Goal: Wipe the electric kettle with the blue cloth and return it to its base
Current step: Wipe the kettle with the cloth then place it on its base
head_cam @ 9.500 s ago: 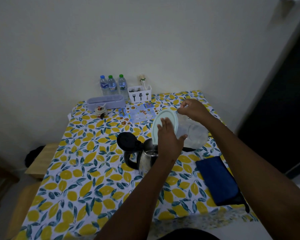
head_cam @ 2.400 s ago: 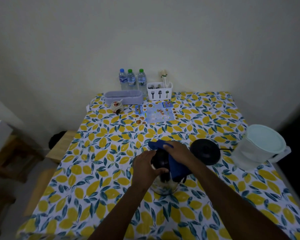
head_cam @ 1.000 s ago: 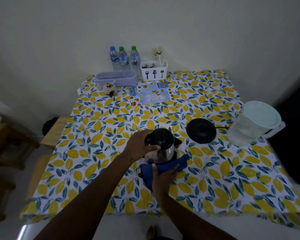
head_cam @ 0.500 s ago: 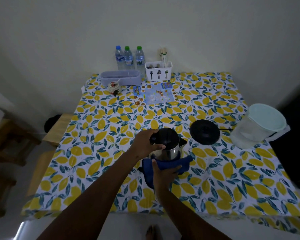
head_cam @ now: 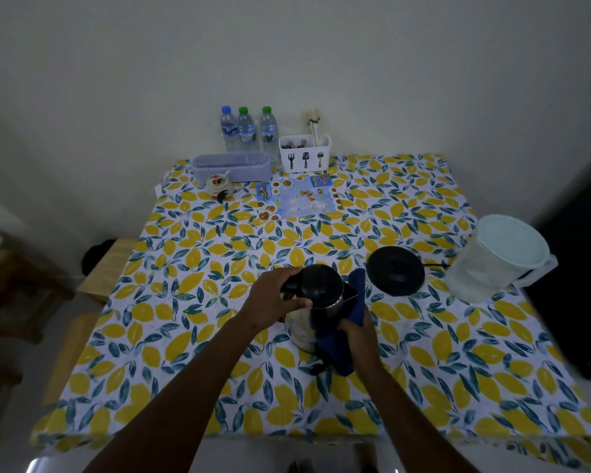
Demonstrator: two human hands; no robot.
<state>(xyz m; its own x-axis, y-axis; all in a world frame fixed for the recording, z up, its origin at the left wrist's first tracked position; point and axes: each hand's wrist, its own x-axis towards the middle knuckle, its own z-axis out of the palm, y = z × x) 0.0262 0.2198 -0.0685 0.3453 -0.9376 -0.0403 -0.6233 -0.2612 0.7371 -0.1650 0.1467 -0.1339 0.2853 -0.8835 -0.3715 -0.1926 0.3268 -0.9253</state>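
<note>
A stainless-steel electric kettle with a black lid and handle (head_cam: 316, 303) stands off its base on the lemon-print counter (head_cam: 191, 302), near the front middle; the left hand (head_cam: 277, 302) is closed around the black handle at the kettle's left side, fingers wrapped over the top of it; the right hand (head_cam: 354, 331) presses a dark blue cloth (head_cam: 338, 343) against the kettle's right flank, fingers curled into the fabric, which drapes up past the spout and down onto the counter; the round black kettle base (head_cam: 395, 275) sits bare just beside the kettle to its right, its cord running off to the right; beyond it, near the counter's right edge, stands a translucent plastic jug with a pale green lid (head_cam: 502, 259); along the far wall stand three small water bottles (head_cam: 248, 133), a white cutlery holder with chopsticks (head_cam: 305, 153), a long grey lidded box (head_cam: 232, 167), a small ceramic pot (head_cam: 219, 186) and a blue printed menu sheet (head_cam: 297, 199) lying flat.
</note>
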